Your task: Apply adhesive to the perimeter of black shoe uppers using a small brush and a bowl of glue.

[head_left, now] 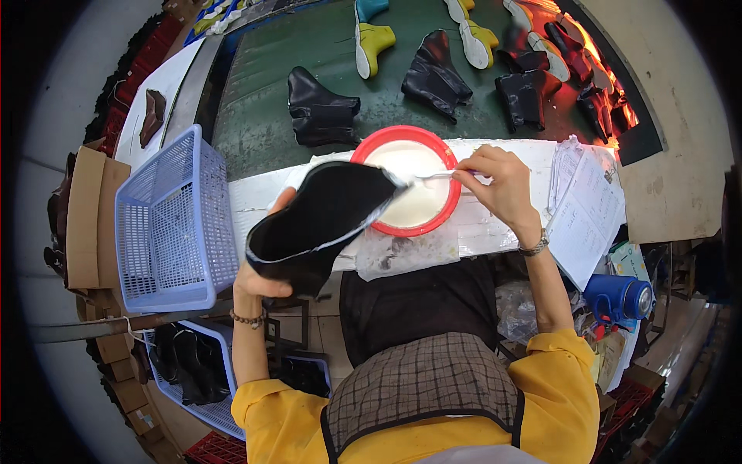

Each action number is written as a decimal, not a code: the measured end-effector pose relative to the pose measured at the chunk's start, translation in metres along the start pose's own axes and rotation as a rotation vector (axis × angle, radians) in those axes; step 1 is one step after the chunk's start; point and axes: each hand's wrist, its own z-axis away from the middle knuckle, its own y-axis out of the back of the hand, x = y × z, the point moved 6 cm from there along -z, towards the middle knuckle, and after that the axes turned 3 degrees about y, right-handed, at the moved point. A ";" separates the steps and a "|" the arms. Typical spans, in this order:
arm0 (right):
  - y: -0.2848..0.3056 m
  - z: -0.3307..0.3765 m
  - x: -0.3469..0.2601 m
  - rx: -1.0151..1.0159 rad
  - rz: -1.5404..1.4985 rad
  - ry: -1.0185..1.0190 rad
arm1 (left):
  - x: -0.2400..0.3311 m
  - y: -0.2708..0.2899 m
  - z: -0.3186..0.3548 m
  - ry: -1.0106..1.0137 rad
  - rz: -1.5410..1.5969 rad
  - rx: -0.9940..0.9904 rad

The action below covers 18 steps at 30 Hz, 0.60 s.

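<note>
The left grip point(265, 281) holds a black boot upper point(309, 213), its opening facing up, with fingers along the far side and the thumb on the near side. The right grip point(501, 184) pinches a slim pale tool point(437, 175) over a red bowl point(450, 207) of white liquid point(411, 207); whether its blurred tip touches the upper's edge is unclear. The bowl sits on a white surface point(506, 232). Beyond, more black uppers point(321, 108) and yellow boot-shaped lasts point(375, 46) lie on a dark green belt point(263, 85). A lavender-blue basket point(158, 220) stands left, written sheets point(591, 213) right.
</note>
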 end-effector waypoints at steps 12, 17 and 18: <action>0.019 -0.006 -0.034 0.043 -0.253 0.195 | -0.037 0.035 0.040 -0.004 0.134 -0.106; 0.023 -0.018 -0.051 0.072 -0.276 0.255 | -0.057 0.042 0.033 0.014 0.181 -0.151; 0.025 -0.022 -0.053 0.071 -0.275 0.253 | -0.062 0.042 0.033 0.017 0.190 -0.163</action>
